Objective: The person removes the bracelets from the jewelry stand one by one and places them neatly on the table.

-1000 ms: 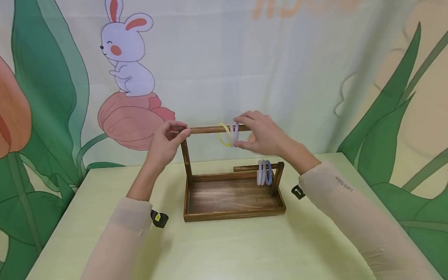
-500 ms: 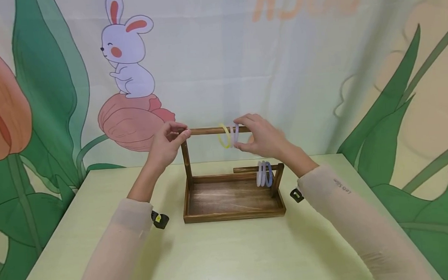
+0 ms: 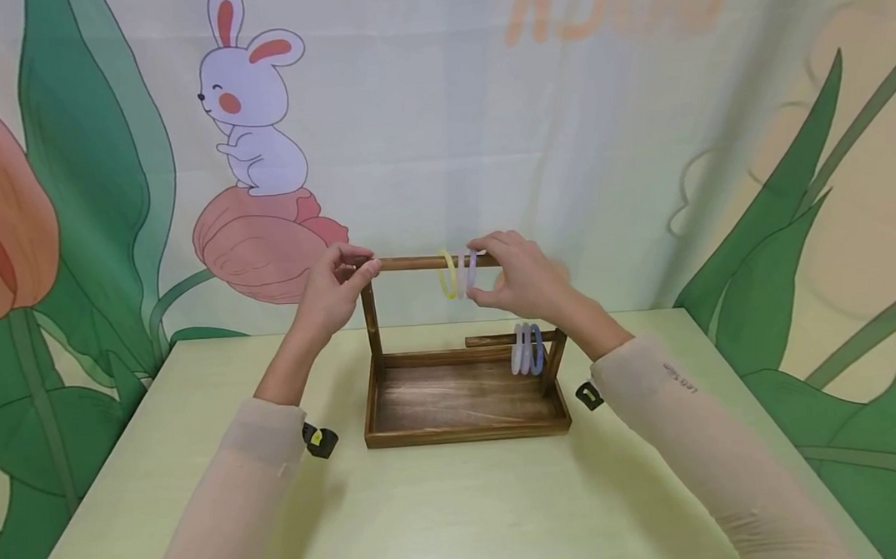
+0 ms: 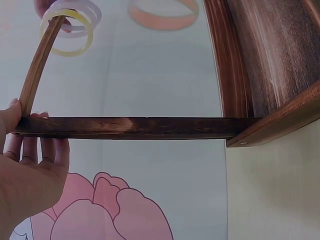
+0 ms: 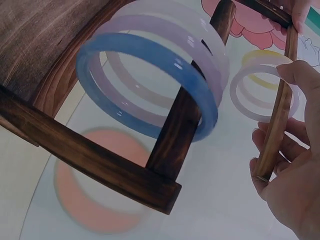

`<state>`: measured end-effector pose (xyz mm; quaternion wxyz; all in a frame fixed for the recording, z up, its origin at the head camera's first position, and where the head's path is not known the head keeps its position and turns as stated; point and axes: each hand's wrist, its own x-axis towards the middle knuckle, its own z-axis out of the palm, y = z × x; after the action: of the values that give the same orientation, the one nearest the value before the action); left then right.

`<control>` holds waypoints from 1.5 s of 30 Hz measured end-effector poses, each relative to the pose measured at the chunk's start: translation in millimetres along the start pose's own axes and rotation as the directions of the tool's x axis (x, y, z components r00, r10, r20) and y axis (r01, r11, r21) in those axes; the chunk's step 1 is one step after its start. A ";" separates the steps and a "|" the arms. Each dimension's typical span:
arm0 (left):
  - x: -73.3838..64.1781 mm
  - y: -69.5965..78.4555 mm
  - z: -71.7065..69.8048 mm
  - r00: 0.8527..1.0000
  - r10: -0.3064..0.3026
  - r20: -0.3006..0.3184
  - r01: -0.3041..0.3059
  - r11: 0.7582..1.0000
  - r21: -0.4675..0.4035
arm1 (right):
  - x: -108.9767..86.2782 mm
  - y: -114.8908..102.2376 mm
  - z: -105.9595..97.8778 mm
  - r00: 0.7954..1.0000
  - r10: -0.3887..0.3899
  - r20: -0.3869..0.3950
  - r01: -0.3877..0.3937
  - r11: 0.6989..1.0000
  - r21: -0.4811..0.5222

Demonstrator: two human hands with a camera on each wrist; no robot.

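My left hand [image 3: 332,289] grips the top left corner of a dark wooden bangle stand [image 3: 470,434], thumb and fingers about the joint of post [image 4: 130,128] and upper rod [image 3: 410,264]. On that rod hang a yellow bangle [image 4: 67,53], a whitish bangle [image 3: 460,283] and a pale lavender bangle [image 5: 234,95]. With thumb and fingertips my right hand [image 3: 526,272] pinches the lavender one, the rightmost of them. The rod's free end [image 5: 262,175] reaches into the right palm. Lower down, a blue bangle [image 5: 145,49], a lavender one and a whitish one encircle the short rod [image 3: 488,341].
The stand's shallow tray base rests on a pale green table [image 3: 458,512]. Its short right post [image 5: 90,150] rises below my right forearm. A printed curtain [image 3: 410,106] with a rabbit and flowers hangs behind the table. Each wrist carries a small black camera mount [image 3: 320,441].
My right hand and the pinched lavender bangle have shifted very slightly left along the upper rod. The yellow bangle beside them now hangs straighter. My left hand keeps its hold on the corner.
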<state>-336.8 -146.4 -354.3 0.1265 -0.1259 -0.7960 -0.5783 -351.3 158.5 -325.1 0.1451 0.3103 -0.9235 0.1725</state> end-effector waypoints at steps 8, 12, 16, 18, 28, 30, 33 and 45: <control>0.4 -2.6 1.1 1.000 0.009 0.002 -0.009 1.000 -0.017 | -0.8 -0.6 2.6 1.000 0.009 -0.006 -0.009 0.999 0.035; 1.4 -4.1 0.8 1.000 0.009 0.001 -0.009 1.000 -0.017 | -0.2 -0.5 2.6 1.000 -0.002 -0.011 0.003 0.999 0.044; 1.6 -2.7 0.8 1.000 0.013 0.011 -0.013 1.000 -0.013 | 1.0 0.3 2.1 1.000 -0.010 -0.016 0.011 0.999 0.047; 1.1 -0.8 0.0 1.000 0.016 0.012 -0.016 1.000 -0.007 | 2.2 -0.2 1.6 1.000 -0.010 -0.015 0.010 0.999 0.045; 0.7 2.3 -0.5 1.000 0.013 0.021 -0.014 1.000 0.013 | 1.8 -5.7 -1.4 1.000 0.006 0.007 -0.006 1.000 -0.012; 0.4 1.6 -0.3 1.000 0.011 0.023 -0.011 1.000 0.013 | 1.4 -7.0 -2.2 1.000 0.002 0.009 -0.002 1.000 -0.020; 0.8 0.0 -0.1 1.000 0.013 0.023 -0.014 1.000 0.008 | 2.5 -7.8 -2.5 1.000 -0.011 0.004 0.011 1.000 -0.026; -0.1 -0.9 -0.6 0.999 0.035 0.024 -0.035 0.999 0.010 | 1.0 -6.3 -5.7 0.999 -0.004 0.033 0.006 0.997 -0.076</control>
<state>-336.9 -147.2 -355.0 0.1279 -0.1462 -0.7981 -0.5704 -347.3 155.6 -318.2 0.1419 0.3098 -0.9309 0.1316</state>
